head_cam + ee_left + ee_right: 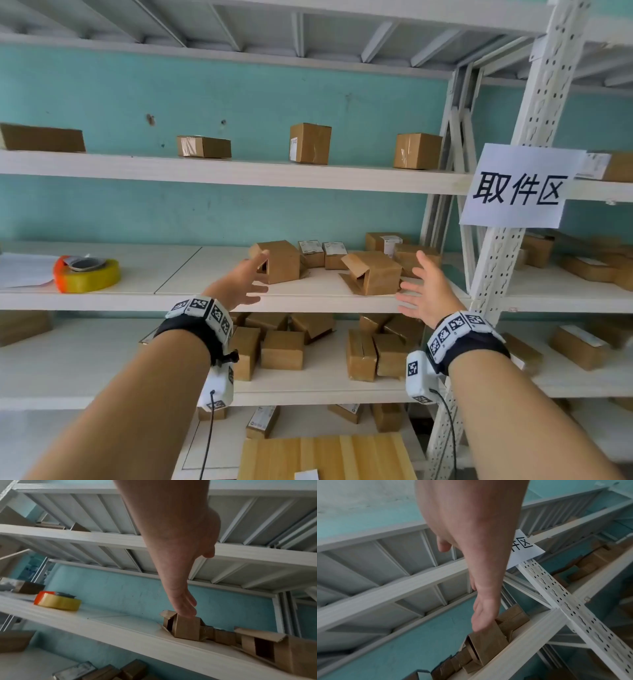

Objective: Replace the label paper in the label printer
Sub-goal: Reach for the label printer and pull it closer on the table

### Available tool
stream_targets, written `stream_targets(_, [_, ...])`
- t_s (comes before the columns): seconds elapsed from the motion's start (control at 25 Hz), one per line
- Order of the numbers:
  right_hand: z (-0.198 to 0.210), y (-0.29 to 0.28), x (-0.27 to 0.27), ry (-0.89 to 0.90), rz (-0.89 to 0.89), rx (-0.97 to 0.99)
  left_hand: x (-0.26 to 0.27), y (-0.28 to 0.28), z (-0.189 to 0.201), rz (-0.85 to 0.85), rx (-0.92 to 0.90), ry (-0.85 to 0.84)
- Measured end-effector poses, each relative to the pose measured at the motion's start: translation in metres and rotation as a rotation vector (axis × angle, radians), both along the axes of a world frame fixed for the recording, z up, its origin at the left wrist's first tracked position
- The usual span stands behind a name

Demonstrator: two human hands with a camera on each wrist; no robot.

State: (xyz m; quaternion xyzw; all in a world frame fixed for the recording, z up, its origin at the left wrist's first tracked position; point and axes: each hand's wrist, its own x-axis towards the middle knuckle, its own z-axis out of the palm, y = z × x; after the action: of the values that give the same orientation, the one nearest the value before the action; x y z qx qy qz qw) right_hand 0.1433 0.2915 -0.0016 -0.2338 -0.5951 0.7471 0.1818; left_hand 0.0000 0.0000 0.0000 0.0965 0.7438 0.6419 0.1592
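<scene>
No label printer or label roll shows in any view. Both hands are raised toward the middle shelf (205, 298) of a white rack. My left hand (245, 281) has its fingers spread and holds nothing; its fingertips are close to an open-flapped cardboard box (279, 262), also seen as the box (185, 627) just below the fingers (187, 608). My right hand (426, 291) is spread open too, just right of a second open box (375, 274). In the right wrist view that box (488, 639) sits under the fingertips (481, 622); contact cannot be judged.
A yellow tape roll with an orange core (87, 274) lies on the shelf's left. Small labelled cartons (323, 253) stand behind the open boxes, with more boxes on the shelves above and below. A perforated upright (500, 260) carrying a paper sign (517, 186) is at right.
</scene>
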Motion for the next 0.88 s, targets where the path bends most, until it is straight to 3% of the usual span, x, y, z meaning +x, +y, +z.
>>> stream_targets(0.16, [-0.001, 0.011, 0.002, 0.233, 0.021, -0.379, -0.009, -0.006, -0.001, 0.082, 0.549, -0.241])
stream_targets(0.36, [-0.003, 0.013, 0.001, 0.486, 0.049, -0.726, -0.011, -0.009, -0.011, 0.006, 1.183, -0.413])
stream_targets(0.56, [-0.002, 0.0, -0.011, 0.607, 0.076, -0.941, -0.014, -0.003, -0.018, 0.028, 1.541, -0.512])
stream_targets(0.76, [-0.006, -0.016, -0.025, 0.619, 0.073, -1.041, -0.014, 0.002, -0.02, 0.068, 1.926, -0.588])
stream_targets(0.88, [-0.009, -0.021, -0.029, 0.62, 0.064, -1.074, -0.013, 0.003, -0.016, 0.099, 2.061, -0.596])
